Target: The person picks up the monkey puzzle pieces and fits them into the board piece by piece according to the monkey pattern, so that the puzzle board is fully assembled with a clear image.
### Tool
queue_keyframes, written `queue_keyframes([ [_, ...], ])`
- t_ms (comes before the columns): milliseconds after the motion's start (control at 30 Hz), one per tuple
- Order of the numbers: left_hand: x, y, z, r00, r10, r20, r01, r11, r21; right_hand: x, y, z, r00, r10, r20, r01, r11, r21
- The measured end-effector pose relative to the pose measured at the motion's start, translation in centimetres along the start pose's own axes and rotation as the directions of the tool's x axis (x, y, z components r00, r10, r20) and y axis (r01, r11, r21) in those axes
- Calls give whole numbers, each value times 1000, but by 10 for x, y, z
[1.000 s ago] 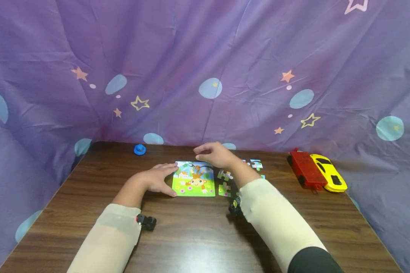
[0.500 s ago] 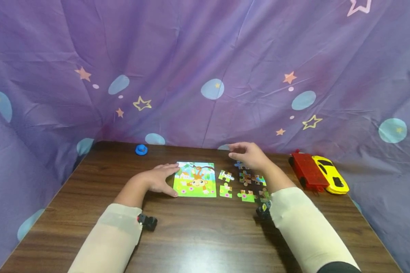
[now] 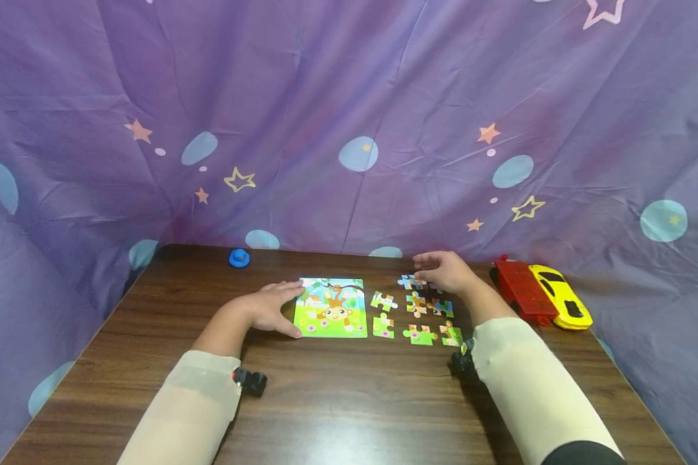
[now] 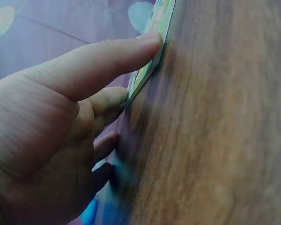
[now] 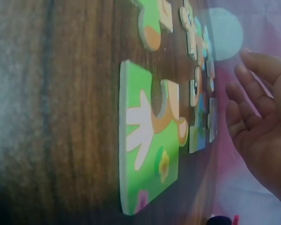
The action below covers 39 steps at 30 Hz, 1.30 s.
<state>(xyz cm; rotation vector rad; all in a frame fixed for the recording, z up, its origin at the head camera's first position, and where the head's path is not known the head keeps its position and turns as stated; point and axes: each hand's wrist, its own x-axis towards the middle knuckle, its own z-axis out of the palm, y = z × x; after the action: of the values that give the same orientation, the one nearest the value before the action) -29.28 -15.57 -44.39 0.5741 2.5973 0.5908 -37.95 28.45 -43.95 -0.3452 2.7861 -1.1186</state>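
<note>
A square picture board (image 3: 331,310) with an upside-down cartoon monkey lies flat on the table. At its left edge my left hand (image 3: 270,307) is spread, thumb near the front corner and fingertips by the back one; in the left wrist view the thumb (image 4: 131,54) touches the board's edge. My right hand (image 3: 450,272) hovers by the back jigsaw pieces, one of them a blue piece (image 3: 408,283), fingers loosely bent and nothing visible in them. In the right wrist view, a green corner piece (image 5: 145,173) with a white paw lies closest to the camera.
Several loose jigsaw pieces lie right of the board, including a flowered green piece (image 3: 421,334). A small blue hat-shaped item (image 3: 239,258) sits at the back left. A red toy cart (image 3: 522,290) and a yellow toy car (image 3: 560,296) stand side by side at the right.
My right hand has moved rightward from above the board's far edge to the back pieces, uncovering loose pieces. My left hand has stayed at the board's left edge.
</note>
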Motion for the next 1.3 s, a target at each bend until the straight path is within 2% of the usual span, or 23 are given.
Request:
queue_keyframes([
  [467,-1,2,-1,1000,1,-1,-1,1000,6,2,8,4,997,13,81,-4,993,-115],
  [800,0,1,0,1000,-2,1,2,1000,-3,5,1,6,999,-38,34,45,974,-223],
  [1033,0,1,-1,1000,5,-1,-5,1000,-1,5,-3,9,1000,3,11,-1,988,-152],
  [1167,-1,2,0,1000,2,5,-2,1000,0,4,-11,15,999,-39,19,41,994,-100],
  [1300,-1,3,-1,1000,-3,5,3,1000,-6,0,-30,26,998,-65,20,66,998,-13],
])
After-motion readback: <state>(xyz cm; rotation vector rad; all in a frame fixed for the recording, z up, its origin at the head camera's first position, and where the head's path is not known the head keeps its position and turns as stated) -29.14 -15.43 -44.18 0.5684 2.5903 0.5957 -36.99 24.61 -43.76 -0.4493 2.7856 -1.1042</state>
